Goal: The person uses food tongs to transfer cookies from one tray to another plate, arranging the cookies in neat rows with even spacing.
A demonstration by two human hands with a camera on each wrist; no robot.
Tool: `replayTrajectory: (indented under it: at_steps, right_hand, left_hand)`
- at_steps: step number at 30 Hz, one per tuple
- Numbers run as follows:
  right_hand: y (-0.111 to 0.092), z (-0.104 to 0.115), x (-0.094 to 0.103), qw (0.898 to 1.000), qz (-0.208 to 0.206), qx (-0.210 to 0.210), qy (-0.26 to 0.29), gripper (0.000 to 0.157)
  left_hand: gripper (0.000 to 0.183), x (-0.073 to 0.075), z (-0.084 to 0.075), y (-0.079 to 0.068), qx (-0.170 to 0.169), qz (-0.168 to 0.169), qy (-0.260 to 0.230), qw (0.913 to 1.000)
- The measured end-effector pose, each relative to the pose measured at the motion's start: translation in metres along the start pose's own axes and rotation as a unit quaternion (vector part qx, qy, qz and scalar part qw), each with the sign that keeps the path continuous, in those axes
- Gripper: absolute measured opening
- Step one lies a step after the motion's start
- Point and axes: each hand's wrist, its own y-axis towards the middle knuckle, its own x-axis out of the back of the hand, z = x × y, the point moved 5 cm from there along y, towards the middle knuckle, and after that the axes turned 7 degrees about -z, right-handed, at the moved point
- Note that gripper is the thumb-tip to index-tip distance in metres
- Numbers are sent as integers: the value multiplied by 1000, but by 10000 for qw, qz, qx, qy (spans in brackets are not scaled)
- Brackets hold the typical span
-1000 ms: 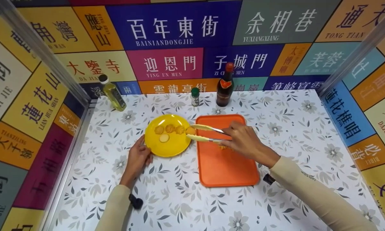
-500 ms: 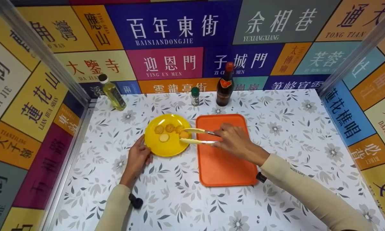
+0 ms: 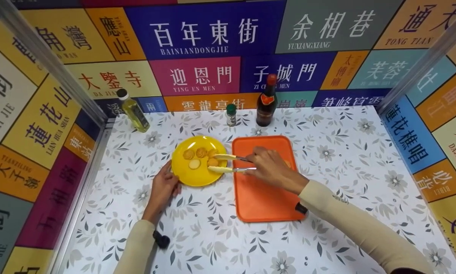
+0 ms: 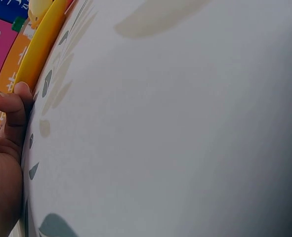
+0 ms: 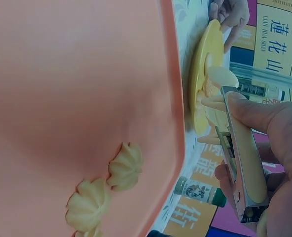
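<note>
My left hand [image 3: 165, 184] holds the left rim of a round yellow plate [image 3: 197, 179], its fingertips right at the edge in the left wrist view. Metal tongs [image 3: 233, 169] with cream-coloured tips are gripped in my right hand [image 3: 267, 165]. Their tips reach over the plate's right side, around a round golden cookie [image 3: 212, 162]. Several piped cookies lie in a row behind it, among them a swirled cookie [image 3: 188, 153]; a paler cookie [image 3: 194, 164] sits in front of them. In the right wrist view, ridged cookies [image 5: 126, 167] rest on the orange tray [image 3: 266, 201], under my right forearm and hand.
At the back stand a yellow oil bottle [image 3: 135, 113], a small green-capped jar [image 3: 231, 115] and a dark red-capped bottle [image 3: 266, 102]. A flower-patterned cloth [image 3: 197, 236] covers the table. Printed panels [image 3: 212, 32] wall it in at the back and sides.
My right hand has moved left with the tongs, bringing the cookie from the gap between tray and plate onto the plate's right part. The left hand stays at the rim.
</note>
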Motion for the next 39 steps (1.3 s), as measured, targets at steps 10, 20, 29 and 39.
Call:
replayTrajectory:
  at_steps: [10,20,29,39]
  right_hand:
    - [10,6,-9,9999,57,151,20,40]
    - [16,11,-16,9997,142,126,130,37]
    - [19,15,-18,9995,149,171,203,37]
    - [23,21,-20,9988,-57,486,71,40]
  left_hand:
    - [71,1,-1,0,-171,-60,136,9997]
    - [73,0,-2,0,-222,-23,76,9997]
    - [73,1,-1,0,-154,-27,2,9999]
    - [71,0,-2,-1,-270,-37,84,9996]
